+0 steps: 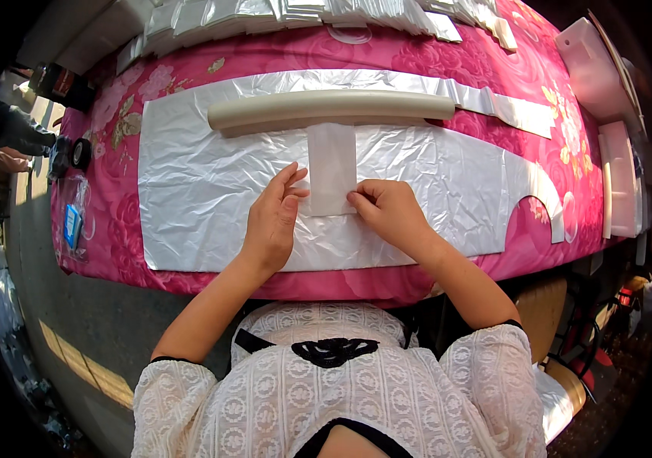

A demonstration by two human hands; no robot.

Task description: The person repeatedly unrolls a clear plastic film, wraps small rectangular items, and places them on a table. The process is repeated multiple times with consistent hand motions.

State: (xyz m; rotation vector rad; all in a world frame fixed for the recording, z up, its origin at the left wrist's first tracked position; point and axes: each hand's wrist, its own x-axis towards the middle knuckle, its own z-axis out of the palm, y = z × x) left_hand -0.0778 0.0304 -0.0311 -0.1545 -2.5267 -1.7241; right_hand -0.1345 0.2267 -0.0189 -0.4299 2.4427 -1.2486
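A large white plastic vest bag point(211, 206) lies flat and creased on the table, its handles at the right. Across its upper part rests a long beige tube or rod point(334, 105). Extending from the tube's near side is a narrow, whitish rectangular piece point(331, 169), perhaps folded film or paper; how its top end meets the tube I cannot tell. My right hand point(388, 210) pinches its lower right edge between thumb and forefinger. On the other side, my left hand point(272, 214) has its fingers apart beside the left edge, holding nothing visible.
A pink flowered cloth point(326, 286) covers the table. Stacks of folded white bags point(288, 15) line the far edge. At the left are a black roll of tape point(80, 153), a dark bottle point(62, 85) and a blue packet point(72, 227). White plastic bins point(618, 179) stand at the right.
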